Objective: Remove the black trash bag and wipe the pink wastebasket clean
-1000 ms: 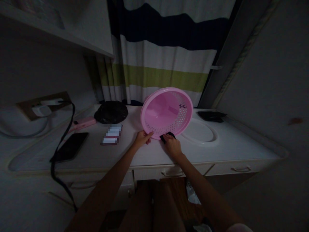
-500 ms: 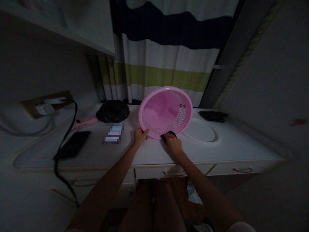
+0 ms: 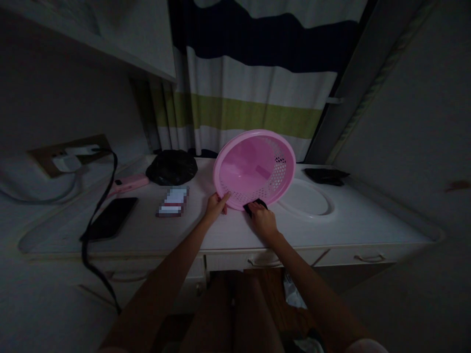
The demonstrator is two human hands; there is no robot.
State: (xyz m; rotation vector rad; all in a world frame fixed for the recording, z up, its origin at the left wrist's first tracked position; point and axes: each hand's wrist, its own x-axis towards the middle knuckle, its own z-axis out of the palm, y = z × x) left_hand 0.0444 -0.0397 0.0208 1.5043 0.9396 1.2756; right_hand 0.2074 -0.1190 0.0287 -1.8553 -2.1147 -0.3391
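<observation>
A pink plastic basket [image 3: 246,166] with a perforated wall lies tipped on its side, its mouth facing me. My left hand [image 3: 216,206] grips the rim at the lower left, thumb on the inside. My right hand [image 3: 263,220] is closed on a black cloth [image 3: 252,206], pressed against the rim's lower edge; most of the cloth is hidden under the fingers. Just right of the basket, a white ring [image 3: 320,215] lies flat on the white desk [image 3: 228,235].
Left of the basket are a black plastic bag [image 3: 172,167], a blurred-out phone [image 3: 173,201], a pink device [image 3: 130,183] and a dark phone [image 3: 113,218]. A black cable [image 3: 86,245] hangs over the desk's front edge. Another black pouch-like item [image 3: 326,175] lies at the back right.
The basket has shifted slightly to the right, and my left hand has moved a little with it. My right hand with the cloth stays at the lower rim.
</observation>
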